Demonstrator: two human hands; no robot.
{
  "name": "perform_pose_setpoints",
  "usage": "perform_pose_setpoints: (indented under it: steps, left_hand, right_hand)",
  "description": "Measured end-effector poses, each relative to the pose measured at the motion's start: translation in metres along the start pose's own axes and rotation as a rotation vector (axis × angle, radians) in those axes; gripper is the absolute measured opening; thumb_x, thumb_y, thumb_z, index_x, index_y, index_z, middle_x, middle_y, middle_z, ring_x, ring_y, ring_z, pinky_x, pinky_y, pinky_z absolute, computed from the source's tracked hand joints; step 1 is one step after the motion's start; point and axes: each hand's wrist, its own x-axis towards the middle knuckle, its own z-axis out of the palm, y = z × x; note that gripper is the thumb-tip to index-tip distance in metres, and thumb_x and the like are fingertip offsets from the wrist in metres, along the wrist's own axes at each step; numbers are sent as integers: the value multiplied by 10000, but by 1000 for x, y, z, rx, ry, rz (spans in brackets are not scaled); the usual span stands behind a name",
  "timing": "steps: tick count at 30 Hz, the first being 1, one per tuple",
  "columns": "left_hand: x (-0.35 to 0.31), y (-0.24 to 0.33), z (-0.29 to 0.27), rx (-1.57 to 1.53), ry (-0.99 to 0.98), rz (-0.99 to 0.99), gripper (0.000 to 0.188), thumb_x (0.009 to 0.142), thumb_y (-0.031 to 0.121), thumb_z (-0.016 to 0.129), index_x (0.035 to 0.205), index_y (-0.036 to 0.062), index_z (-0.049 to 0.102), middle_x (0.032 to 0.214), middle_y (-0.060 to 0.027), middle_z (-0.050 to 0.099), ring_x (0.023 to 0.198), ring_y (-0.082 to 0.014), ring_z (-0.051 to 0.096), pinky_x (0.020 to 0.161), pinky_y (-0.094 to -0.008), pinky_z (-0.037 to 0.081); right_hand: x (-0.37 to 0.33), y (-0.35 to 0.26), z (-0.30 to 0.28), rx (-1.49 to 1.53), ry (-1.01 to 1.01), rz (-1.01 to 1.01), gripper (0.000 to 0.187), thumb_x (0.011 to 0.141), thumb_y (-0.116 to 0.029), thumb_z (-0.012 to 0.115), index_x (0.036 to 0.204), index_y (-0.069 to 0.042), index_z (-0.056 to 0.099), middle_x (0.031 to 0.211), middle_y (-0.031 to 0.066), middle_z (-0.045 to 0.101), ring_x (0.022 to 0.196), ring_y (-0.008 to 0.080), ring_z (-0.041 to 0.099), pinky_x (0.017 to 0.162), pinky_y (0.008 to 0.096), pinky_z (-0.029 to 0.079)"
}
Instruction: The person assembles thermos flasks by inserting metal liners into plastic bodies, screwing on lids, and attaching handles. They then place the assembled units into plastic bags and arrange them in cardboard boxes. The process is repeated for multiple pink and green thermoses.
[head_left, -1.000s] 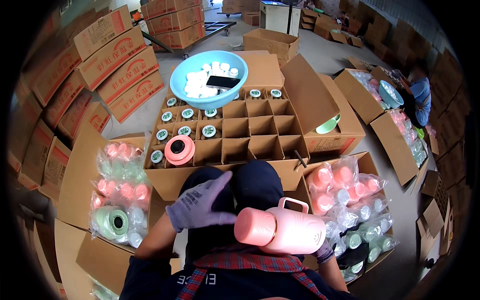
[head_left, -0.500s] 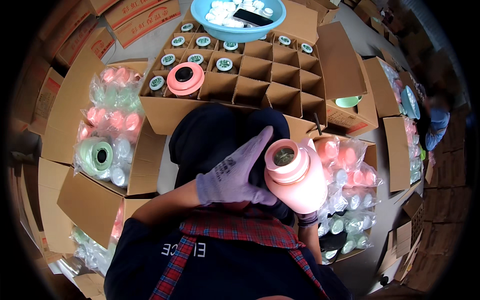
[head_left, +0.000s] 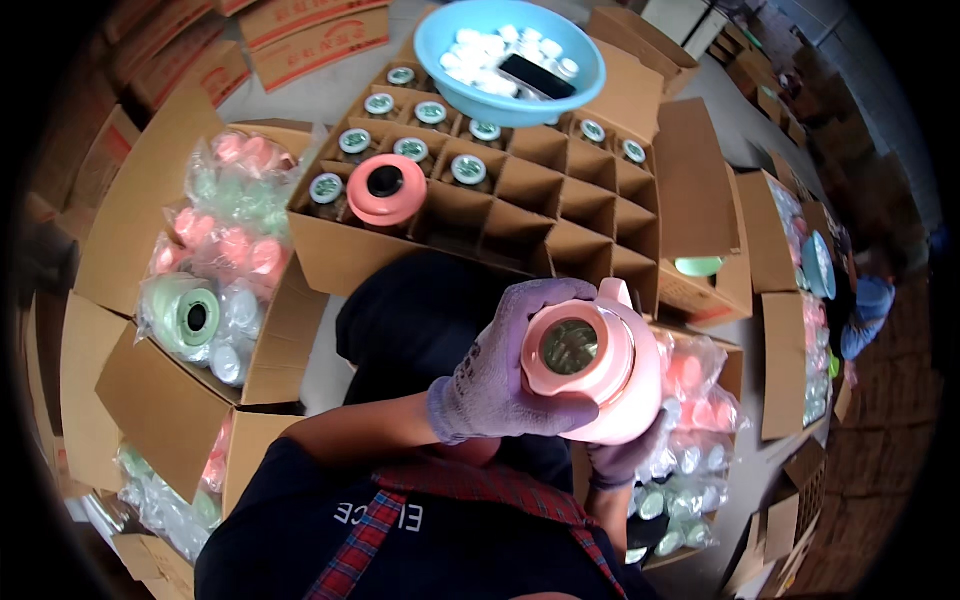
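Note:
A pink vacuum jug (head_left: 632,375) with a spout is tilted toward me above my lap. Its round mouth (head_left: 570,346) shows something greenish and shiny inside. My left hand (head_left: 485,375), in a light purple glove, wraps round the pink collar at the neck, thumb below and fingers above. From underneath, my gloved right hand (head_left: 627,455) supports the body; most of its fingers are hidden behind the jug. Beyond my knees stands a divided carton (head_left: 350,262) with several bottle-like pieces with green-and-white tops. A pink jug top (head_left: 388,190) with a black centre sits in its near left part.
A light blue basin (head_left: 428,70) holds white caps and a dark phone (head_left: 537,76). Open cartons with bagged pink, green and clear parts flank me on the left (head_left: 275,345) and right (head_left: 735,375). Stacked cartons (head_left: 320,45) stand behind; another person (head_left: 868,310) is far right.
My left hand has gone from spread beside the jug to closed round its collar. The jug stays in my right hand. The view has shifted, with the cartons appearing lower.

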Motion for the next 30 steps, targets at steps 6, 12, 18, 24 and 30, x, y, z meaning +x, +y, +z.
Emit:
perform_pose_setpoints:
  steps: [6, 12, 18, 24, 30]
  left_hand:
    - [33, -37, -25, 126, -509, 108, 959, 715, 378, 878, 1424, 31, 334, 1384, -215, 458, 1287, -367, 482, 1072, -457, 403]
    - [235, -113, -138, 994, -118, -69, 483, 895, 291, 641, 1286, 13, 580, 1215, -211, 630, 1119, -302, 633, 955, -393, 496]
    - [330, -224, -186, 1463, -890, -722, 542, 791, 328, 664, 1281, 96, 645, 1201, -199, 671, 1126, -303, 636, 990, -395, 479]
    - [301, -161, -168, 1150, -22, -144, 528, 814, 263, 666, 1302, 87, 571, 1177, -191, 638, 970, -336, 668, 879, -407, 519]
    - [124, -18, -93, 769, -764, -56, 617, 747, 119, 701, 1327, 70, 497, 1102, -185, 570, 932, -364, 639, 770, -422, 540]
  right_hand:
    - [26, -7, -28, -265, -67, 56, 844, 954, -587, 503, 1556, -64, 224, 1580, 145, 313, 1439, 335, 331, 1194, 487, 263]
    - [29, -4, -14, -334, 131, 54, 858, 937, -610, 516, 1545, -64, 256, 1571, 141, 332, 1438, 316, 340, 1193, 477, 273]
    - [45, -8, -19, -331, 212, 112, 875, 919, -614, 544, 1539, -62, 269, 1566, 143, 342, 1431, 316, 353, 1184, 477, 293]
    - [47, -6, -28, -319, 224, 111, 891, 902, -618, 571, 1533, -60, 282, 1560, 146, 351, 1424, 315, 366, 1176, 477, 312]
    - [51, 4, -22, -198, 148, 63, 908, 884, -623, 599, 1528, -57, 295, 1555, 148, 361, 1417, 315, 380, 1168, 477, 332]
